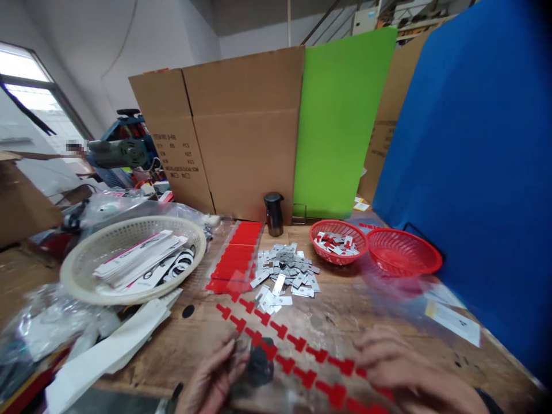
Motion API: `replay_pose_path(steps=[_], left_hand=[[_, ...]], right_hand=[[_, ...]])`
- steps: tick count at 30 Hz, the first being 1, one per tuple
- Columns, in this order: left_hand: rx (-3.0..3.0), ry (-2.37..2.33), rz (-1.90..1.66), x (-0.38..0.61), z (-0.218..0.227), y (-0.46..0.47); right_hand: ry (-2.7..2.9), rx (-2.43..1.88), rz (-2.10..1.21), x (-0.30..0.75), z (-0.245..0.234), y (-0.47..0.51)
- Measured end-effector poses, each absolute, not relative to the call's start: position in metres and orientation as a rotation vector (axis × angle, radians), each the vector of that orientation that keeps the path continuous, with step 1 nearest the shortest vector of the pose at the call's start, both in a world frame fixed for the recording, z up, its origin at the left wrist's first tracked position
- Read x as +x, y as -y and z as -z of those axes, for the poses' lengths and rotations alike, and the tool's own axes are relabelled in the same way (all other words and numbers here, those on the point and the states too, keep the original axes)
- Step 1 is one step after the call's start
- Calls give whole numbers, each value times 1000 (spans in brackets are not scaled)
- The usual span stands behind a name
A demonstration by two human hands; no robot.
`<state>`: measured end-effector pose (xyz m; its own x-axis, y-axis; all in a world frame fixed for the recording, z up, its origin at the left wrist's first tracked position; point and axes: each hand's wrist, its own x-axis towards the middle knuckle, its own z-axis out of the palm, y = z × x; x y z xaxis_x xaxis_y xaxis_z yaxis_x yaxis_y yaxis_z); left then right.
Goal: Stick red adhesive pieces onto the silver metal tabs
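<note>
A clear sheet with two rows of red T-shaped stickers (pixel 282 363) slants across the front of the table, blurred at its near end. My left hand (pixel 215 371) is closed at the sheet's left edge, thumb and fingers pinched on the clear film. Over the right end of the sheet is my right hand (pixel 399 365), smeared by motion; whether it grips the film is unclear. Beyond the sheet lies a loose pile of small silver metal plates (pixel 288 270). To the left of that pile, more red sticker sheets (pixel 235 259) lie flat.
A red basket (pixel 317 250) holds plates with red pieces; another red basket (pixel 405 270) stands to its right. At left, a large white basket (pixel 71 282) contains printed cards. A dark flask (pixel 273 215) stands before cardboard (pixel 250 138). A blue panel (pixel 470 190) bounds the right side.
</note>
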<state>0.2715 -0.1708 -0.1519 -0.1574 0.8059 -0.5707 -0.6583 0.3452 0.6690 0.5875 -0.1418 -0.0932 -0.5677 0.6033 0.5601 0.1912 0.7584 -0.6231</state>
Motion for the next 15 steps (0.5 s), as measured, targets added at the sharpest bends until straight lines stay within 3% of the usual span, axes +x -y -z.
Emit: replay_pose_path(steps=[7,15], left_hand=[[312,-1449,-1191,263,166,185],[729,-1857,-1084,221,188,204]], right_hand=[[2339,-1027,-512,602,160,109],[2355,-1057,-490,619,165,109]])
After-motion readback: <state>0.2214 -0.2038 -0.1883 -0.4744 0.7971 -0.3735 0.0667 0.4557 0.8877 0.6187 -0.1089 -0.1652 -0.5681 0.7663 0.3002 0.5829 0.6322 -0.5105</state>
